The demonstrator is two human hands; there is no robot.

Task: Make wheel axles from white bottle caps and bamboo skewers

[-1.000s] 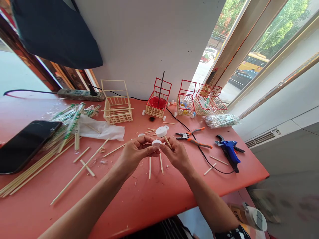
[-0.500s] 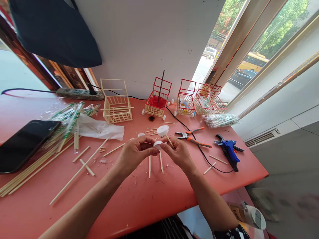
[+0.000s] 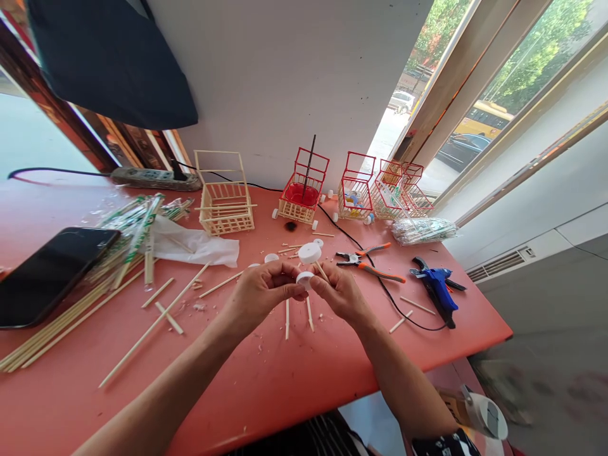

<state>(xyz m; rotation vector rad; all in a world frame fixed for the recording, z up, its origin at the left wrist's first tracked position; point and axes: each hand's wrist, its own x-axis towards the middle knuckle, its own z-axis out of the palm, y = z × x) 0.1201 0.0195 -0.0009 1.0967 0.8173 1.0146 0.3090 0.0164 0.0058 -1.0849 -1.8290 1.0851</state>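
Observation:
Between the fingertips of both hands sits a small white bottle cap [image 3: 304,279], held up above the table. My left hand [image 3: 270,285] pinches it from the left. My right hand [image 3: 336,290] presses its thumb on the cap and also grips a wooden stick [image 3: 322,271], whose far end bears a second white cap [image 3: 310,253]. Two short wooden sticks [image 3: 287,320] lie on the table just below the hands. Beyond my left hand rests a loose white cap [image 3: 271,258]. The fingers partly hide the held cap.
Small stick-built carts [image 3: 225,206] line the wall, one with a red bowl [image 3: 303,194]. Pliers [image 3: 373,261] and a blue glue gun [image 3: 439,286] with a trailing cord lie right. Wrapped chopsticks [image 3: 137,231], long sticks [image 3: 154,326] and a phone [image 3: 52,275] are left.
The lower cap has turned in my fingers and shifted slightly right, its flat face now showing more. Both hands keep their hold. The view has moved a little.

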